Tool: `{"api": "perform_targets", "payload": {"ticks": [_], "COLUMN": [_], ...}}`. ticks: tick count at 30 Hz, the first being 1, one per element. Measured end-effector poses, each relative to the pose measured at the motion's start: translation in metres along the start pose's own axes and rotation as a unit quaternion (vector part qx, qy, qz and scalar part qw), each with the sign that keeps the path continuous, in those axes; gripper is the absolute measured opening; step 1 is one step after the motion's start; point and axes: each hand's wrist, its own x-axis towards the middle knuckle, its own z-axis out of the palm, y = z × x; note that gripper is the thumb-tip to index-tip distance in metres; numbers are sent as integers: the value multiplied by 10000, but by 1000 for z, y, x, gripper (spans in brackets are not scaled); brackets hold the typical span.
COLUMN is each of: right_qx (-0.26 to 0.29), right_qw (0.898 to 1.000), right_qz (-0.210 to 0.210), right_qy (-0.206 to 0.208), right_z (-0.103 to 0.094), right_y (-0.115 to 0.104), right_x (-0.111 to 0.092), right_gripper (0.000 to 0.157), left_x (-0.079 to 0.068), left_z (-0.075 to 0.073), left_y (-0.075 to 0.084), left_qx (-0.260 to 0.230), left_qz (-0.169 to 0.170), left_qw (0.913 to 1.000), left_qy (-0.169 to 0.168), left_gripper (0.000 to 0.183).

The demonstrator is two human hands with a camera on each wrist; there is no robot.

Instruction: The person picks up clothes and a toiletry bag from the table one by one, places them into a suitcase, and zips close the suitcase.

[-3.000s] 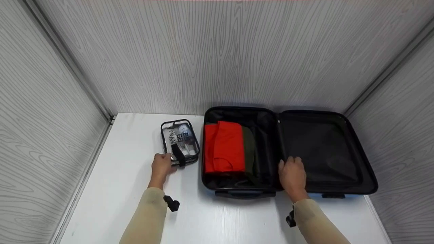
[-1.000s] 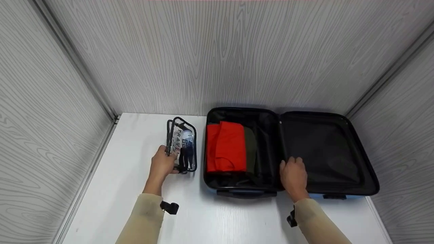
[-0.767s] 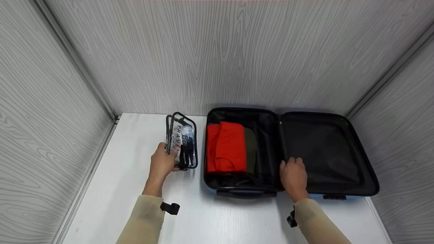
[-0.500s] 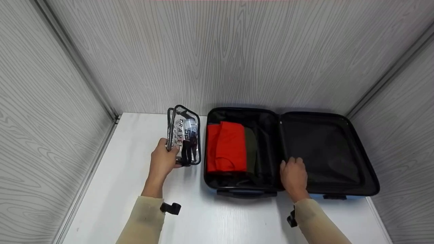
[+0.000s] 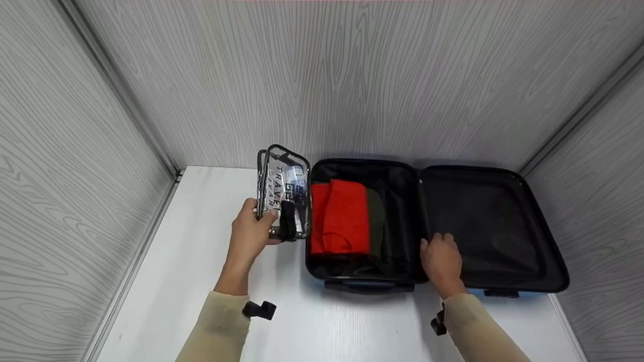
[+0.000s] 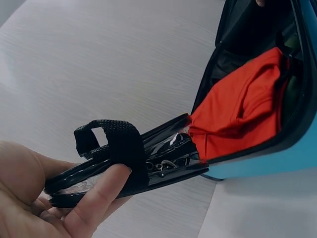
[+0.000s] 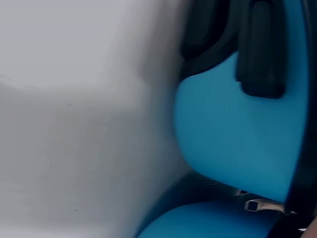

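Note:
My left hand (image 5: 249,231) holds a clear travel toiletry bag (image 5: 297,193) with black edging, raised and tilted, thumb on its near side. Bottles show through the plastic. The bag's right edge overlaps the left rim of the open blue suitcase (image 5: 402,226) in the head view. Seen from the left wrist, the bag's black strap (image 6: 126,148) loops up beside my fingers. A folded red garment (image 5: 347,216) lies in the suitcase's left half over a dark green one (image 5: 375,221). My right hand (image 5: 443,261) grips the suitcase edge near the hinge, fingers curled.
The suitcase's right half (image 5: 483,226) lies flat with a black lining. A carry handle (image 5: 370,288) juts from the near side. Grey wood-patterned panels (image 5: 322,80) enclose the white table (image 5: 332,327) at the back and sides.
My left hand has picked the toiletry bag up from the table, tipped it more upright and carried it up and right to the suitcase rim. The right hand keeps its place.

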Motion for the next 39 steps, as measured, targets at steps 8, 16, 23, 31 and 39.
{"api": "perform_targets", "payload": {"ticks": [8,16,23,31,39], "right_qx": [28,14,13,59,96], "right_qw": [9993,9995,9998,9998,9997], "right_qz": [289,284,199,185,157], "right_qy": [-224,-138,1,-8,131], "right_z": [-5,0,4,5,6], "right_y": [0,0,3,4,3], "right_x": [0,0,-2,-7,-9], "right_gripper": [35,35,34,34,35], "left_x": [-4,-2,4,11,17], "left_z": [15,40,66,98,138], "left_y": [9,14,16,14,8], "left_qx": [-603,-1346,-1635,-2071,-2344], "left_qz": [14,-31,-124,-332,-513], "left_qw": [9979,9890,9826,9681,9565], "left_qy": [-237,-612,-874,-1368,-1661], "left_gripper": [24,24,20,30,23]}}
